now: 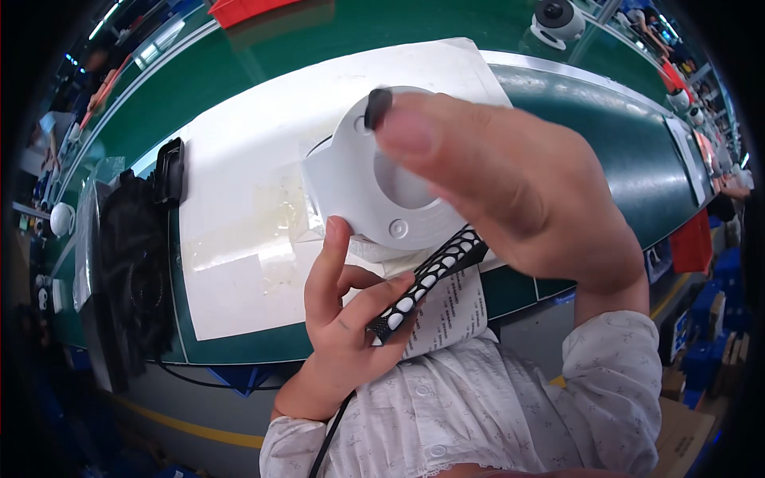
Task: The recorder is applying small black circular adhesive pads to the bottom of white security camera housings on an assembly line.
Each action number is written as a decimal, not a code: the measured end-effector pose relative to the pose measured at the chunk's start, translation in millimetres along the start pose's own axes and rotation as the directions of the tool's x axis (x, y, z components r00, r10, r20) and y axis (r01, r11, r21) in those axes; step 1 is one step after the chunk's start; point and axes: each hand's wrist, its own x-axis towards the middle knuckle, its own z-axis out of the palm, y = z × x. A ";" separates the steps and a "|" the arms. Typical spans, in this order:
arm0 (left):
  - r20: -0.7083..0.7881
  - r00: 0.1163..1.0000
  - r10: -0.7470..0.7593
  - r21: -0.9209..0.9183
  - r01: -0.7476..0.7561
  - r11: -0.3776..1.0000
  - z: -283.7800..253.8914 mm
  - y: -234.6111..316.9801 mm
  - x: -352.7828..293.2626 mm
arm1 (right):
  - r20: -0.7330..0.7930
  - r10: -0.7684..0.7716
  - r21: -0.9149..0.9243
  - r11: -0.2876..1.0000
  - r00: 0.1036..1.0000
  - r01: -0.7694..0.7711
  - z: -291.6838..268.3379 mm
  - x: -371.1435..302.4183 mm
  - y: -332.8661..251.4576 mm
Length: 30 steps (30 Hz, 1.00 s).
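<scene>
A white rounded plastic housing (343,179) with a wide ring-shaped opening and small round recesses rests on the white sheet in front of me. My left hand (343,319) is closed on a black strip (430,279) with rows of white oval spots. Its raised index finger touches the near edge of the housing. Over the housing's right side, my right hand (526,183) pinches a small black piece (378,108) at the far rim. That hand is close to the camera, slightly blurred, and hides part of the opening. Printed backing paper (454,315) hangs beneath the strip.
The white sheet (231,223) covers part of the green bench (590,111). To the left lie a black tray-like part (170,171) and a dark bag (131,263). A white camera-like device (557,22) stands at the far right. Red bins (692,243) flank the bench.
</scene>
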 end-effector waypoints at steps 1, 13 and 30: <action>0.001 1.000 0.002 0.001 -0.002 1.000 0.3 -0.2 -0.2 | 0.000 0.000 -0.001 1.000 1.000 0.000 -3.5 1.0 -1.9; -0.018 1.000 0.010 -0.012 -0.010 1.000 3.3 -0.2 -3.3 | -0.124 0.151 0.307 0.946 0.981 -0.107 18.9 15.8 25.1; -0.034 0.999 0.005 -0.011 -0.006 1.000 4.8 0.4 -2.8 | 0.009 0.152 -0.281 0.949 0.988 -0.143 19.9 22.9 -1.2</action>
